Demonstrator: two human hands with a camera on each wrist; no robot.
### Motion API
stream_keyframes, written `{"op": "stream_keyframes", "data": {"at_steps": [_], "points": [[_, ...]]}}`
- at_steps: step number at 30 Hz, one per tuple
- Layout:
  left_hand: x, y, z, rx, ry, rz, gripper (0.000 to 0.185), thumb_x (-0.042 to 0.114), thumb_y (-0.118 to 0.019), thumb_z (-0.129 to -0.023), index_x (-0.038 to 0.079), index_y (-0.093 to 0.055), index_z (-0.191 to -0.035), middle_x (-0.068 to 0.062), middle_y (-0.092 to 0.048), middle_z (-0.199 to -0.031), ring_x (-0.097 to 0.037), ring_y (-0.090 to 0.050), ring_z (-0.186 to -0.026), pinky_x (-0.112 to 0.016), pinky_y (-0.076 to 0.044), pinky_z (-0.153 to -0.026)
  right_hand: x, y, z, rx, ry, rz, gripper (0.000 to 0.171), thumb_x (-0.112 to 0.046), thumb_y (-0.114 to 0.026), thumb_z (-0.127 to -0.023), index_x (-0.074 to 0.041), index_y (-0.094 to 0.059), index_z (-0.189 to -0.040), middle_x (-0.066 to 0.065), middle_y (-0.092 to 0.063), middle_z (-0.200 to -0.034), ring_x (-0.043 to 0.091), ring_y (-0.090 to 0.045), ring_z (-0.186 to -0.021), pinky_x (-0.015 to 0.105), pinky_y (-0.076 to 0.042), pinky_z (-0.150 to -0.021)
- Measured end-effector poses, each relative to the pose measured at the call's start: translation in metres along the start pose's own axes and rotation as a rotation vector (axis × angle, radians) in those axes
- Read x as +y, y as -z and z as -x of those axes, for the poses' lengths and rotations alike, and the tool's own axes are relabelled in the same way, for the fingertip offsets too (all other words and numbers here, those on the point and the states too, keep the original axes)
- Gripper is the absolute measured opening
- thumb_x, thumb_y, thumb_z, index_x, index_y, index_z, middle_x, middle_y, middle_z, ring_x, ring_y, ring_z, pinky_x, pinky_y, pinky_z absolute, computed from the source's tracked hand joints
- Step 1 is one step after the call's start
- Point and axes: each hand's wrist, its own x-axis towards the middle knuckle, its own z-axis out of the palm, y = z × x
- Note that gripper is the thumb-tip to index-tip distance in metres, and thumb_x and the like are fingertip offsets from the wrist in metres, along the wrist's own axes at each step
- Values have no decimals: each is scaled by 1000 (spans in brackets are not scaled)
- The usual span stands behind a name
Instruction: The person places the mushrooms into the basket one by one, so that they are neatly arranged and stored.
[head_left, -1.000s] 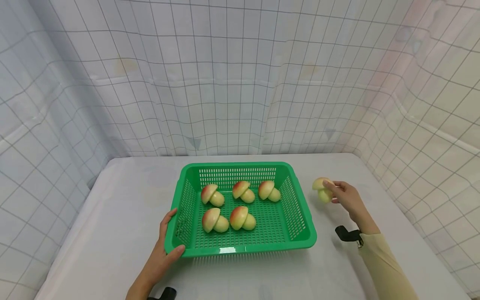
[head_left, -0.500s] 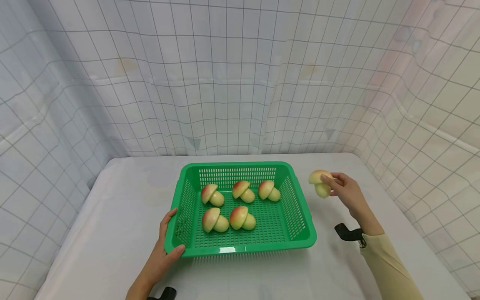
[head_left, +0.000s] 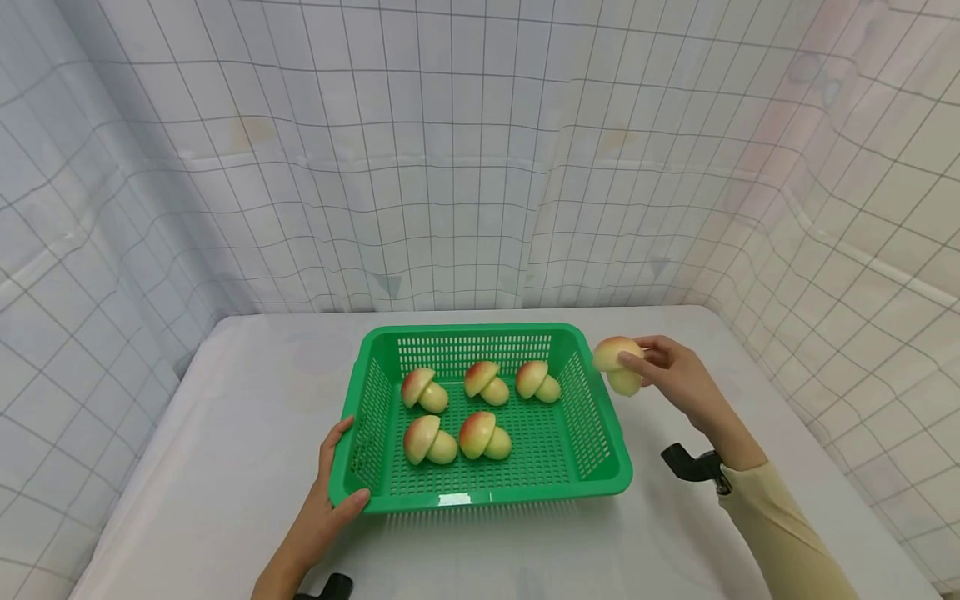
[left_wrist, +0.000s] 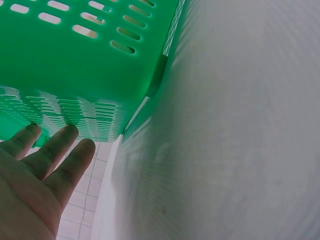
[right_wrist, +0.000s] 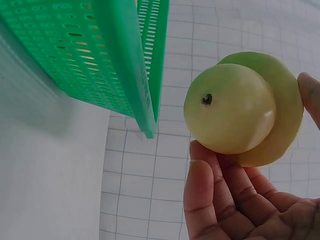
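A green plastic basket point(head_left: 532, 496) with slotted walls stands on the table, with several yellow-green, red-tinged model mushrooms point(head_left: 486, 436) lying in two rows inside. My left hand point(head_left: 315, 517) rests at its front left corner, thumb on the front rim; in the left wrist view, straight fingers point(left_wrist: 62, 172) lie against the outer wall. Just beyond the right rim, my right hand point(head_left: 678, 379) pinches another model mushroom point(head_left: 618, 360) between thumb and fingers, raised off the table. From the right wrist, that mushroom's round stem end point(right_wrist: 230, 107) shows a dark spot.
White cloth covers the table point(head_left: 217, 467). Gridded white curtains point(head_left: 480, 167) hang at the back and both sides. Each wrist bears a black camera mount point(head_left: 692, 463). The basket's right wall point(right_wrist: 120, 65) stands close to the right hand.
Lifting slightly, my right hand has carried the model mushroom left, from beside the basket to the edge of its right rim. My left hand and the basket have stayed put.
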Motion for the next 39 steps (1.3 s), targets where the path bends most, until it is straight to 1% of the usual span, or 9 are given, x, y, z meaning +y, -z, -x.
{"op": "stream_keyframes", "data": {"at_steps": [6, 10, 14, 19, 24, 30, 33, 39], "points": [[0, 0, 0, -2, 3, 5, 80, 12, -51, -89, 30, -5, -151, -13, -3, -153, -28, -24, -128, -23, -37, -90, -10, -2, -3, -70, 15, -2, 56, -44, -66, -87, -4, -54, -123, 10, -67, -100, 24, -61, -87, 41, -43, -81], [0, 0, 0, -2, 0, -3, 80, 12, -51, -89, 30, -5, -151, -13, -3, -153, -33, -23, -129, -23, -38, -89, -15, -3, -9, -132, 21, 29, 57, -45, -68, -85, -5, -55, -124, 10, -67, -103, 24, -61, -91, 41, -44, -81], [0, 0, 0, -1, -7, -18, 80, 12, -51, -89, 29, -4, -151, -15, -2, -153, -37, -20, -131, -21, -37, -89, -22, -5, -18, -200, 11, 64, 57, -49, -69, -82, -10, -57, -122, 7, -67, -103, 23, -61, -94, 42, -45, -81], [0, 1, 0, 1, -1, -13, 80, 13, -51, -89, 30, -5, -151, -14, -2, -153, -37, -20, -131, -22, -37, -89, -30, -10, -27, -280, 12, 107, 55, -51, -70, -80, -13, -59, -119, 4, -68, -97, 22, -61, -90, 43, -45, -83], [0, 0, 0, -1, 4, -3, 80, 12, -51, -89, 30, -5, -151, -13, -2, -153, -33, -22, -128, -23, -38, -89, -35, -18, -34, -360, 9, 117, 55, -50, -71, -80, -12, -60, -118, 3, -69, -97, 22, -62, -89, 41, -46, -82], [0, 0, 0, 2, 2, -13, 80, 12, -51, -89, 30, -5, -151, -13, -2, -153, -34, -22, -129, -23, -38, -89, -40, -30, -38, -437, -11, 143, 59, -49, -70, -82, -7, -57, -121, 5, -67, -101, 19, -63, -88, 39, -47, -82], [0, 0, 0, 4, 1, -14, 80, 12, -51, -88, 30, -5, -151, -13, -2, -153, -35, -21, -129, -23, -38, -89, -43, -35, -40, -476, -20, 176, 63, -48, -69, -82, -4, -54, -124, 5, -67, -101, 19, -64, -87, 40, -47, -83], [-1, 0, 0, 4, -1, -16, 80, 12, -51, -89, 30, -5, -151, -13, -2, -153, -37, -21, -129, -23, -38, -88, -45, -44, -45, -540, -6, 239, 60, -47, -69, -82, -4, -56, -123, 4, -66, -100, 18, -63, -87, 39, -48, -81]]}}
